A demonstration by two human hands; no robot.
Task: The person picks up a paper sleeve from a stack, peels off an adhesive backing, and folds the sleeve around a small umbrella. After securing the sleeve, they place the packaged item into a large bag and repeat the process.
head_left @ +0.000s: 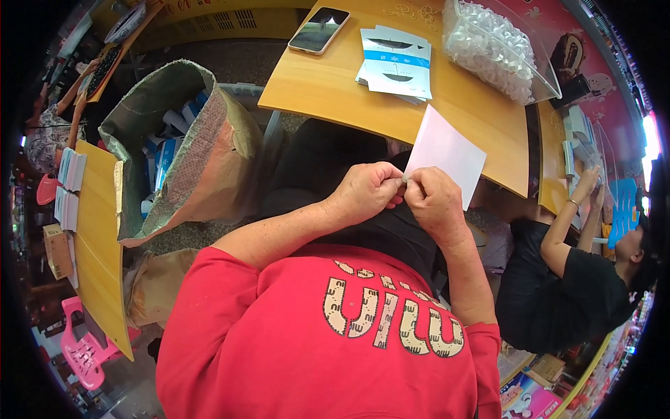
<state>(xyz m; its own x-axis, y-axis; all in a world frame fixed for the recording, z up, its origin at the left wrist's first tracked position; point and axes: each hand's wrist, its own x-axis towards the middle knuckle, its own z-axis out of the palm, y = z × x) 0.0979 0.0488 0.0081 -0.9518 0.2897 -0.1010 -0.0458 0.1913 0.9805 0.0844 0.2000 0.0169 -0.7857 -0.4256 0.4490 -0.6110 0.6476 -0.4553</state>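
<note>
Over my lap, my left hand (368,186) and my right hand (434,194) meet fingertip to fingertip, both closed in a pinch. Something small and whitish shows between the fingertips, too small to name. From behind my right hand rises a pale pinkish-white sheet (452,155), tilted, with its lower corner at the fingers. My right hand appears to grip it there; the fingers hide the exact hold. Beyond it on the wooden table (321,87) lies a stack of printed cards (398,63) with a blue stripe and dark umbrella pictures.
A phone (319,31) lies on the table, near a clear plastic bin (497,52) of whitish translucent pieces. Thin loose rings (413,12) lie at the far edge. At left stands an open woven sack (209,157) holding blue-and-white packs. A co-worker in black (569,286) sits at right.
</note>
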